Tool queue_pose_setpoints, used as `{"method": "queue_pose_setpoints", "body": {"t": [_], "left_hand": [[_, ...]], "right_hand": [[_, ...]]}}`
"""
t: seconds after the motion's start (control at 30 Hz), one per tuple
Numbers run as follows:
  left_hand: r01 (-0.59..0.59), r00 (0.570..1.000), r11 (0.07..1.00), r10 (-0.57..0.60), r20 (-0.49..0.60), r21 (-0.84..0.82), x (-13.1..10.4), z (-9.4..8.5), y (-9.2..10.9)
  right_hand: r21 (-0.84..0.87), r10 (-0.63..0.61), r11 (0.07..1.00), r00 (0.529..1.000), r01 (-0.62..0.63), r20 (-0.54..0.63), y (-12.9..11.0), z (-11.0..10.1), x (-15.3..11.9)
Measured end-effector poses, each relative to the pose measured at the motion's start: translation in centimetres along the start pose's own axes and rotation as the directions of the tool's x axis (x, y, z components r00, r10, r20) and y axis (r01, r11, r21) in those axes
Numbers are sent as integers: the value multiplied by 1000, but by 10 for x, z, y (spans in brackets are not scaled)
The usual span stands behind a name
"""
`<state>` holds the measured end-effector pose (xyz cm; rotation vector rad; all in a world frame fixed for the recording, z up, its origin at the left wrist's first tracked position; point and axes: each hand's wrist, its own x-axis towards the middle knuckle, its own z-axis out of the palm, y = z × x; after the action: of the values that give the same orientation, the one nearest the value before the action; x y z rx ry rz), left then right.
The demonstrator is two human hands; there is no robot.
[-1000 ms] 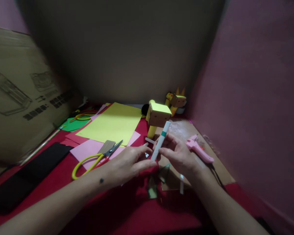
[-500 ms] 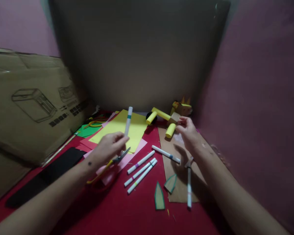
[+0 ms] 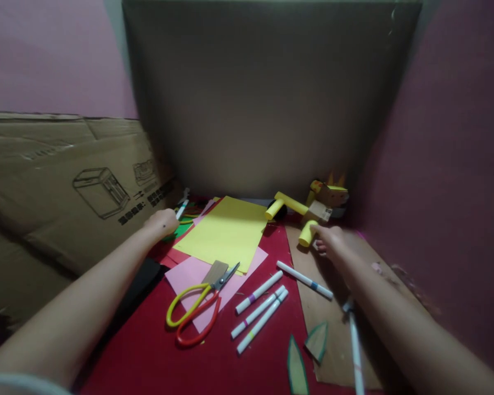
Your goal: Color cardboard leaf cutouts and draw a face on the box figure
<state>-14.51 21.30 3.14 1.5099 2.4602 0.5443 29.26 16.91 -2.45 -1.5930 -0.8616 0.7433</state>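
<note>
At the back left, my left hand (image 3: pixel 162 224) is closed round a white marker (image 3: pixel 182 209) with a teal band. My right hand (image 3: pixel 329 241) pinches a short yellow paper tube (image 3: pixel 308 233) at the back right. A small cardboard piece (image 3: pixel 319 210) touches that tube, beside a longer yellow tube (image 3: pixel 290 202). Scissors (image 3: pixel 220 282) with yellow and red handles lie on pink paper (image 3: pixel 257 263), in front of a yellow sheet (image 3: pixel 226 233). Several white markers (image 3: pixel 259 292) rest on the red surface (image 3: pixel 148 351).
A cardboard sheet (image 3: pixel 333 356) lies at right with green-edged cutouts (image 3: pixel 319 341) at its edge. A cardboard animal figure (image 3: pixel 333 197) stands at the back. A large carton (image 3: pixel 45 219) leans at left; a grey panel (image 3: pixel 271 99) rises behind.
My left hand has moved left and back with the marker, away from the scissors. My right hand has lowered from beside the cardboard piece to the short yellow tube. The view has shifted.
</note>
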Motion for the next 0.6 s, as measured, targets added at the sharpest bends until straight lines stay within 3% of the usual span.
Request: {"method": "queue_pose_setpoints", "body": {"t": [0.13, 0.23, 0.43, 0.6], "left_hand": [[5, 984, 997, -18, -179, -73, 14, 5, 1], [-24, 981, 991, -3, -195, -134, 11, 9, 1], [-39, 999, 940, 49, 19, -339, -17, 13, 14], [-46, 947, 784, 231, 223, -619, -57, 25, 52]], "right_hand": [[-87, 73, 993, 997, -75, -30, -4, 13, 13], [-98, 58, 993, 997, -63, -49, -2, 20, 16], [-46, -83, 996, 993, 79, -79, 4, 23, 6], [17, -286, 957, 951, 290, -118, -4, 27, -8]]}}
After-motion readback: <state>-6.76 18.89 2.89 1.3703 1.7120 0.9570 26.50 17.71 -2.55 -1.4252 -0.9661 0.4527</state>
